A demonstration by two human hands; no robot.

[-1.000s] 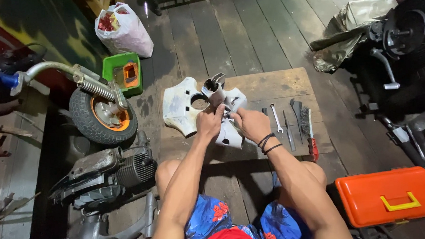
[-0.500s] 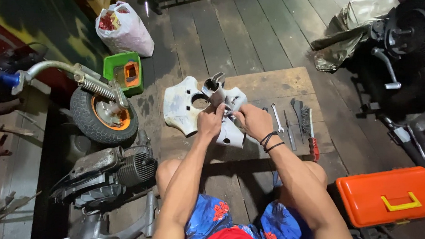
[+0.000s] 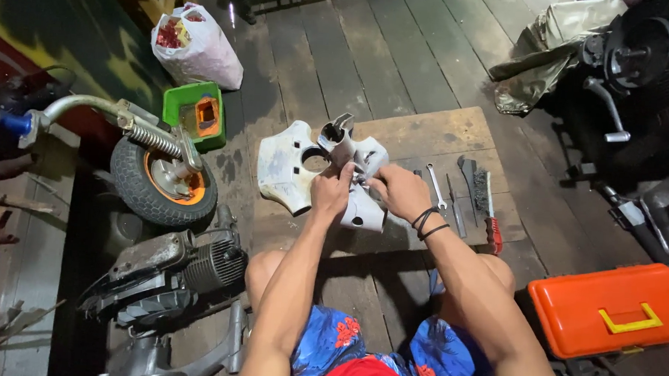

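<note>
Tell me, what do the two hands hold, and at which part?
Both the left hand and the right hand grip a small metal part at its lower end, above the white panel. The exact finger contact cannot be told.

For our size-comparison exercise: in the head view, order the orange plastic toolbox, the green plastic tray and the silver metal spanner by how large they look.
1. Orange plastic toolbox, though it lies nearer the camera.
2. Green plastic tray.
3. Silver metal spanner.
</note>
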